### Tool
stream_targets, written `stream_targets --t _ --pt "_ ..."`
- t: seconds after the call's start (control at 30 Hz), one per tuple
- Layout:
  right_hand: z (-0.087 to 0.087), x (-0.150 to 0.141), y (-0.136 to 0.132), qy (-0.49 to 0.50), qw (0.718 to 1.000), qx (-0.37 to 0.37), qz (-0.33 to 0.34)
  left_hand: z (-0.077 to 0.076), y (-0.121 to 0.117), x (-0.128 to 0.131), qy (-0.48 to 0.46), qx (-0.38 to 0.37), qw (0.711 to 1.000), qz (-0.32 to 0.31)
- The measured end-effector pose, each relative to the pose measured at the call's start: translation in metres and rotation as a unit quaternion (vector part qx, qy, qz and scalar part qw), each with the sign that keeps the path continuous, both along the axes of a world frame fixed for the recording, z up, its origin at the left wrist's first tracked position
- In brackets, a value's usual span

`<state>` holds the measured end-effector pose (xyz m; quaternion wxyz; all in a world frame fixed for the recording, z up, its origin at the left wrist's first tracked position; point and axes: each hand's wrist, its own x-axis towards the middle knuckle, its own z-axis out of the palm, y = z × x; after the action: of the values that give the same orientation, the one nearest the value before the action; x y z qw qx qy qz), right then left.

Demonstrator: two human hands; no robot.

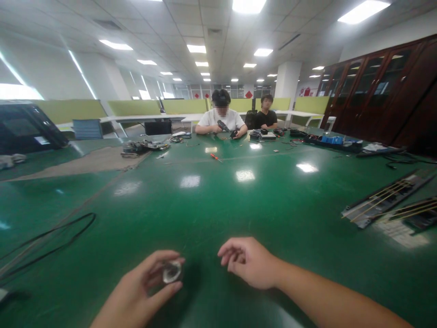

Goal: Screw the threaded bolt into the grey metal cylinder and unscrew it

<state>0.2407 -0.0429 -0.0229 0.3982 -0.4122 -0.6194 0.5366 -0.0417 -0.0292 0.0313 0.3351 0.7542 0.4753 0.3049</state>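
My left hand [150, 284] grips a small round object with a silvery, whitish face and a dark rim [172, 272]. It sits between the thumb and fingers, just above the green tabletop; blur hides its finer detail. To the right, my right hand [247, 262] hovers over the table with its fingers loosely curled and a gap at the thumb. Nothing shows in it. The two hands are apart, and the right one does not touch the round object.
A green table [191, 218] stretches ahead. A black cable [80, 232] loops at left; metal rails with yellow rods [382, 198] lie at right. Farther off are an orange screwdriver [215, 157], dismantled parts [143, 146] and a seated person holding a dark power tool [223, 125]. Another person sits beyond.
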Motion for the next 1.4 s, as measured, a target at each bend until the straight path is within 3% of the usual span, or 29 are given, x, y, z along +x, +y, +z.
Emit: stream_targets --t 0.1,0.2,0.33,0.5,0.9,1.4 --pt "-0.002 0.01 0.004 -0.032 0.996 0.064 -0.048 0.0 0.012 0.048 0.024 -0.043 0.996 -0.076" --pt "-0.001 0.013 0.002 -0.074 0.991 0.102 -0.045 -0.004 0.016 0.071 0.027 -0.018 0.995 -0.09" --pt "0.008 0.009 -0.007 -0.153 0.971 0.175 -0.057 -0.016 0.014 0.066 0.026 0.044 0.991 -0.123" --pt "0.017 0.004 -0.012 -0.179 0.962 0.198 -0.066 -0.025 0.006 0.058 0.031 0.056 0.993 -0.102" --pt "0.012 0.002 -0.015 -0.168 0.954 0.244 -0.043 -0.026 0.003 0.065 0.012 0.048 0.989 -0.137" --pt "0.011 0.003 -0.016 -0.193 0.948 0.25 -0.033 -0.021 0.001 0.067 0.022 -0.002 0.992 -0.122"
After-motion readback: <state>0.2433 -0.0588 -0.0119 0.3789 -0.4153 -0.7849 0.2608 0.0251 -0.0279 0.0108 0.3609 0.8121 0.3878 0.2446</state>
